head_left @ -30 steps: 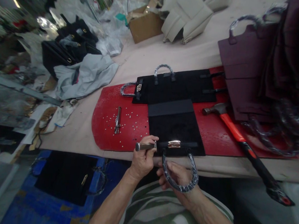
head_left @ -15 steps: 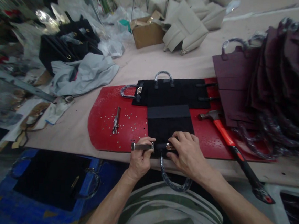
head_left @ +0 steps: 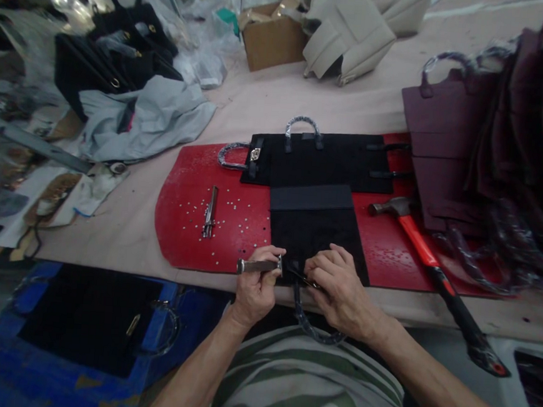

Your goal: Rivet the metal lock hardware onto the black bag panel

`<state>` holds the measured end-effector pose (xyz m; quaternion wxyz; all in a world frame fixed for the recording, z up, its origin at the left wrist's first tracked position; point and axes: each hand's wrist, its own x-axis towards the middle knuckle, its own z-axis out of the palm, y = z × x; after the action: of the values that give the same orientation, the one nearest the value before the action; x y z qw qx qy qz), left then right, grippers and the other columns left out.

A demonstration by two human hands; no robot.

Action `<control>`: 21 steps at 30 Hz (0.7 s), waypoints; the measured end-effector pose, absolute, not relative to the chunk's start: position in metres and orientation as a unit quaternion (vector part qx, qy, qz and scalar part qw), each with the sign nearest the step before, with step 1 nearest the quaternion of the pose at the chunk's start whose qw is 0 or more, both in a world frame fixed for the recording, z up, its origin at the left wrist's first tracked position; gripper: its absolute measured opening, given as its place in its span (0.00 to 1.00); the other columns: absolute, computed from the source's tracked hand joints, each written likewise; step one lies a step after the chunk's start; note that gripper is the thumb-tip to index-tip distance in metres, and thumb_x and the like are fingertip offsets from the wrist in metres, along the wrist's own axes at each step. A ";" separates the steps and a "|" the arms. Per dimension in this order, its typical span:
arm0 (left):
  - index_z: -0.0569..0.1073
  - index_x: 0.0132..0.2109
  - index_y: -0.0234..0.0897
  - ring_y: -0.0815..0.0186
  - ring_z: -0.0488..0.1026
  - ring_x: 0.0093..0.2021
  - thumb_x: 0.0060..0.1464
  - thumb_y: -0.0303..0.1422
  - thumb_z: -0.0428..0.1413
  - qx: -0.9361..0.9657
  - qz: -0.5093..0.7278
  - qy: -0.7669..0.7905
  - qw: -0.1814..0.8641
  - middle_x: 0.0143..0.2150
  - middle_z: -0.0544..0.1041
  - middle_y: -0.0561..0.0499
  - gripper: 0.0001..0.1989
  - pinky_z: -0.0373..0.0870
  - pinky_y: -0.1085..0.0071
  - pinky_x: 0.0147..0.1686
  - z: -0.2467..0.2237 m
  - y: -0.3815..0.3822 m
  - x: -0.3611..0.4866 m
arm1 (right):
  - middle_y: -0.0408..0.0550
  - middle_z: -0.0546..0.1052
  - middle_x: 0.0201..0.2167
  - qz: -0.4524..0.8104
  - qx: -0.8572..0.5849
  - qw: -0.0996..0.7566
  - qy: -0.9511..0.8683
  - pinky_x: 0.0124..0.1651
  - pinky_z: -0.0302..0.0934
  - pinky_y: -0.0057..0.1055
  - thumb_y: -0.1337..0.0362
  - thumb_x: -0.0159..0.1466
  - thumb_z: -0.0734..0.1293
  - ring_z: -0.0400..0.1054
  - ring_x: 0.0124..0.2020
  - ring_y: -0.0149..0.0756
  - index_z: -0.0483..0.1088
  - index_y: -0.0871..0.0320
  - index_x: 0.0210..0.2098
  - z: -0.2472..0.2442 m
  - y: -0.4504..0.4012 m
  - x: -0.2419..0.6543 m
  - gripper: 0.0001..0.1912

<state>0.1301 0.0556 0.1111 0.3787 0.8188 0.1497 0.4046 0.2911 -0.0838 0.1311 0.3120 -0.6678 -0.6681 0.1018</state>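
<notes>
My left hand (head_left: 256,284) is closed around a metal punch-like tool (head_left: 254,265), held nearly level with its prongs beside the lower edge of the black bag piece (head_left: 316,232). At that same edge, my right hand (head_left: 337,290) pinches a black strap with a small gold-coloured metal part, mostly hidden by the fingers. A plastic-wrapped handle (head_left: 311,329) hangs from the edge between my hands. To the left, a second metal tool (head_left: 210,212) lies among small studs on the red board (head_left: 183,190). A hammer (head_left: 419,240) with an orange and black grip lies at the right.
Dark purple bag pieces (head_left: 446,129) are piled at the right. Beige pieces (head_left: 350,34), a cardboard box (head_left: 275,41), black bags (head_left: 108,59) and a grey cloth (head_left: 146,118) lie farther back. Another black piece (head_left: 88,321) rests on a blue surface at lower left.
My right hand has turned slightly, and the metal part on the strap shows less now. My left hand keeps its grip on the tool. The whole view has shifted a little.
</notes>
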 end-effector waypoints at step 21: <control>0.71 0.44 0.37 0.60 0.79 0.46 0.64 0.27 0.52 0.854 0.388 0.117 0.327 0.44 0.79 0.44 0.05 0.78 0.62 0.48 0.115 0.066 0.145 | 0.47 0.76 0.39 0.056 -0.705 0.345 -0.617 0.66 0.45 0.49 0.74 0.60 0.62 0.64 0.45 0.41 0.68 0.55 0.37 0.127 -0.068 0.309 0.09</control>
<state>0.1450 0.0662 0.1146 0.3270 0.8535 0.1172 0.3884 0.3092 -0.0678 0.1273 0.3448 -0.7047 -0.6175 0.0563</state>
